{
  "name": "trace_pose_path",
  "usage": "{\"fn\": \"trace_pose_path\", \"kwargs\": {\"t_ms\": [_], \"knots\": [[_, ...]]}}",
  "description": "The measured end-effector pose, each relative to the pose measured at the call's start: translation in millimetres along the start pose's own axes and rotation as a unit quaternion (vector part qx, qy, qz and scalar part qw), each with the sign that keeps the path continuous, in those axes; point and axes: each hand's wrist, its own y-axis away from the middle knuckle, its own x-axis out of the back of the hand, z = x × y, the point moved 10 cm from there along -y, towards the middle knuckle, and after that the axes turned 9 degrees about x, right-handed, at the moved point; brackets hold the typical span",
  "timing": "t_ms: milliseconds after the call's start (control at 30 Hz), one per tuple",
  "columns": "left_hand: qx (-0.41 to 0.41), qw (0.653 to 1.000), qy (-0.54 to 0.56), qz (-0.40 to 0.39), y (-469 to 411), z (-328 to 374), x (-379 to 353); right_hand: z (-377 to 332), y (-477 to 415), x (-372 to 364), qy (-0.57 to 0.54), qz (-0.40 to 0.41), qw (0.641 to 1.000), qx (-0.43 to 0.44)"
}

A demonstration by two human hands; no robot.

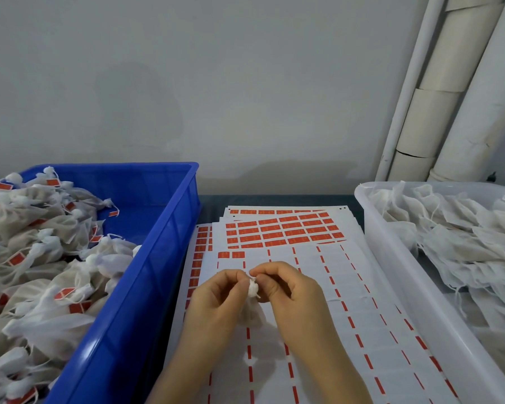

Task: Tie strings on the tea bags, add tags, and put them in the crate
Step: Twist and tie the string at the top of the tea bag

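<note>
Two hands are in shot, left hand (216,298) and right hand (292,293), with one tea bag (252,312) pinched between them. One blue crate (158,258) and one clear tub (391,258), so two containers. The tagged bags (41,228) and the untied bags (464,237) are both piles, too many to count. At least three tag sheets (318,287) are stacked. Two loose-row tags (231,254) sit alone. Three pipes (438,97) are at the back.

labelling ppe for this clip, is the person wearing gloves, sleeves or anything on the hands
No. The left hand and right hand are bare: no gloves, rings or watch show. Both forearms are uncovered to the picture's bottom edge, so no sleeves are visible.
</note>
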Motion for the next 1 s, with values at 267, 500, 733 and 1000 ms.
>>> {"fn": "trace_pose_path", "kwargs": {"t_ms": [267, 500, 733, 1000], "knots": [[-0.060, 0.998, -0.016, 0.016, 6.4, 13.3, -1.7, -2.7, 0.4, 2.2, -0.035, -0.004, 0.999, -0.009], [-0.080, 0.996, -0.009, -0.026, 8.8, 14.4, -9.9, 2.8, 1.9, -0.3, -0.059, -0.022, 0.997, -0.050], [-0.097, 0.995, -0.012, -0.035, 8.4, 13.6, -11.8, 8.7, 4.7, -6.9, -0.080, -0.054, 0.993, -0.074], [-0.122, 0.991, -0.024, -0.042, 6.6, 15.4, -8.8, 4.9, 2.8, -0.9, -0.017, -0.014, 0.999, -0.039]]}}
